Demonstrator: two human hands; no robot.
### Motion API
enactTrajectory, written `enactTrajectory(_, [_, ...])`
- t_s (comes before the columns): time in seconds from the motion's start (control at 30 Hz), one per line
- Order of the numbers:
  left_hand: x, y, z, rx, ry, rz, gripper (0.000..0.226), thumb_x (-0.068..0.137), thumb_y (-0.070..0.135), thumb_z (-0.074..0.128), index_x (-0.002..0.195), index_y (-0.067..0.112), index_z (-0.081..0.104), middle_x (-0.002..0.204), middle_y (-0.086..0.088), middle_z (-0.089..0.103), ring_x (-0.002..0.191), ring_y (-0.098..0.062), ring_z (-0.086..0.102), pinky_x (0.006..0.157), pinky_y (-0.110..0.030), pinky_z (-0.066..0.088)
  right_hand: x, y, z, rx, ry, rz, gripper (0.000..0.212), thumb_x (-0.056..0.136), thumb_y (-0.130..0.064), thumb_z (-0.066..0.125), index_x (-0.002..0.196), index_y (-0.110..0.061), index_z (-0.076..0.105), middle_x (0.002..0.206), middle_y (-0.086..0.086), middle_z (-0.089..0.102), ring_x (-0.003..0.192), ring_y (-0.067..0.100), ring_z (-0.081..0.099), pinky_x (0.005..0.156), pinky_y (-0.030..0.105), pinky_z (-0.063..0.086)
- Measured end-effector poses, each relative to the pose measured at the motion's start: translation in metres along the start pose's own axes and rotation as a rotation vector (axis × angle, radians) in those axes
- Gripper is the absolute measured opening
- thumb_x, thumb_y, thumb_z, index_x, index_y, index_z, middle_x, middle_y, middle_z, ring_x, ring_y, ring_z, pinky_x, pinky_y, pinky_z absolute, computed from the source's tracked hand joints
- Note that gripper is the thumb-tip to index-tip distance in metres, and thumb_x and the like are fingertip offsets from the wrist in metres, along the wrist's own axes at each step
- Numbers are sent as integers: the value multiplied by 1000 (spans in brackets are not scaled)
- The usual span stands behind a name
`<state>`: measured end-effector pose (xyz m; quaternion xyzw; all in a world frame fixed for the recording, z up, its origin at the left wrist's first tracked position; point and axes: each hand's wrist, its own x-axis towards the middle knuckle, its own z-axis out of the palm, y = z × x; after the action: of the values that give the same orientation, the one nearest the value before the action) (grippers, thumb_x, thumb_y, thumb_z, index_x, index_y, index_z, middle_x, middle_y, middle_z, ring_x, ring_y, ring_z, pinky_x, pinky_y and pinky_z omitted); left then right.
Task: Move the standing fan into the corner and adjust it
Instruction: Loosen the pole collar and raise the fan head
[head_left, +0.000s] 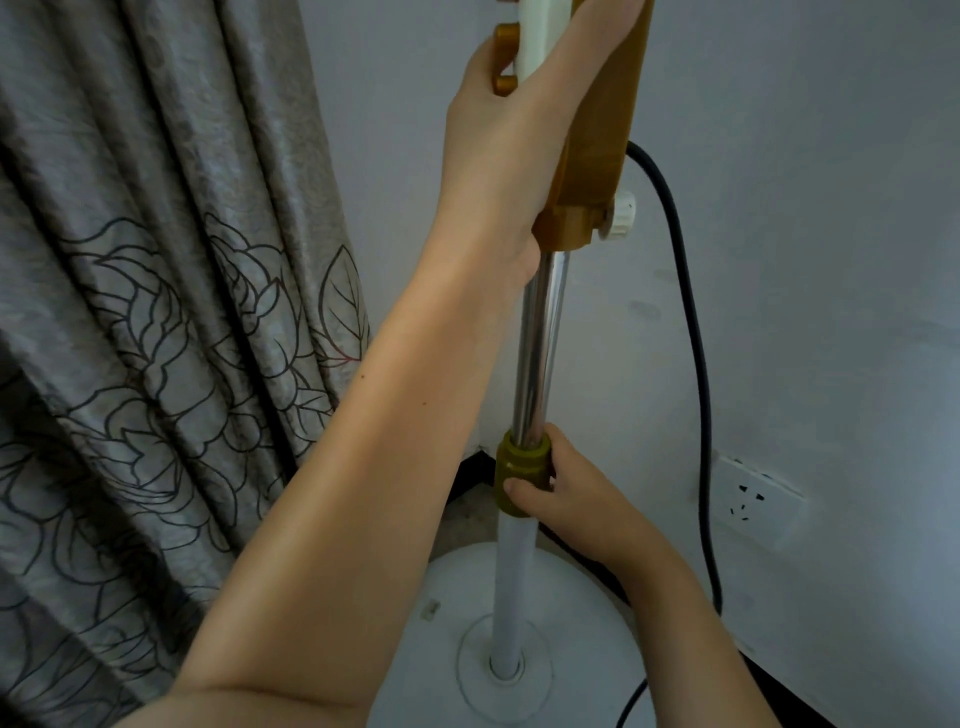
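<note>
The standing fan stands in the room corner on its round white base. A white lower tube rises from the base to an olive-gold height collar. Above it runs a chrome pole up to the gold control neck. My right hand is closed around the collar. My left hand reaches high and grips the neck near a gold bracket. The fan head is out of view above.
A grey flower-patterned curtain hangs close on the left. The black power cord loops down the white wall on the right. A white wall socket sits low on that wall. Dark skirting marks the corner.
</note>
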<state>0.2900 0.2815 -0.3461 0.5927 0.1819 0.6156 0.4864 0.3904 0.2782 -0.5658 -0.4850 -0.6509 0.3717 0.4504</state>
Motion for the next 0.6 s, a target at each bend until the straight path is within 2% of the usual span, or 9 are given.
enactTrajectory(0.07, [0, 0, -3, 9, -3, 4, 13, 92, 27, 57, 100, 25, 47, 101, 1, 60, 96, -20, 64, 76, -35, 61, 0, -1, -3, -45, 30, -12, 32, 86, -23, 67, 98, -46, 47, 95, -18, 60, 83, -17, 57, 73, -1, 43])
enactTrajectory(0.1, [1, 0, -3, 17, -5, -1, 17, 92, 27, 57, 105, 24, 46, 104, 0, 60, 97, -20, 64, 77, -35, 61, 1, -2, -3, -84, 60, -26, 32, 84, -26, 69, 97, -45, 47, 96, -18, 60, 84, -17, 57, 71, -1, 42])
enactTrajectory(0.27, [2, -1, -4, 36, -7, -8, 27, 92, 28, 55, 114, 21, 42, 112, -4, 59, 100, -22, 64, 75, -34, 61, 8, 2, 12, -194, 281, -26, 33, 73, -43, 74, 80, -39, 42, 85, -9, 53, 80, 4, 54, 67, 19, 41])
enactTrajectory(0.33, [3, -2, -3, 47, -3, -5, 27, 92, 28, 56, 114, 21, 43, 113, -5, 59, 100, -23, 64, 76, -35, 61, 8, 3, 10, -129, 212, -19, 26, 77, -37, 71, 81, -36, 45, 85, -8, 53, 79, 2, 54, 69, 17, 43])
enactTrajectory(0.4, [3, 0, -3, 51, 6, -9, 28, 92, 28, 56, 116, 19, 43, 113, -5, 59, 100, -23, 64, 77, -37, 61, 4, 1, 4, -15, 47, 5, 20, 83, -27, 66, 90, -36, 50, 88, -10, 56, 77, -7, 56, 71, 7, 45])
enactTrajectory(0.47, [4, -1, -4, 51, 11, -17, 32, 92, 28, 57, 119, 18, 44, 115, -7, 59, 102, -24, 64, 80, -40, 60, 1, -2, -4, -28, -6, 18, 29, 85, -25, 66, 98, -44, 49, 95, -15, 61, 82, -15, 58, 73, 0, 44])
enactTrajectory(0.53, [3, -1, -3, 49, 6, -22, 37, 92, 28, 57, 123, 17, 43, 118, -8, 59, 103, -24, 64, 81, -40, 60, 2, -6, -7, -121, 17, 9, 33, 82, -29, 71, 98, -47, 47, 99, -17, 62, 88, -12, 60, 76, 3, 46])
enactTrajectory(0.6, [3, -1, -3, 48, 0, -18, 37, 92, 29, 56, 123, 17, 43, 118, -8, 59, 102, -23, 64, 80, -39, 60, 6, -8, -4, -233, 84, -5, 32, 76, -36, 75, 94, -39, 49, 97, -8, 63, 89, 2, 61, 80, 18, 51])
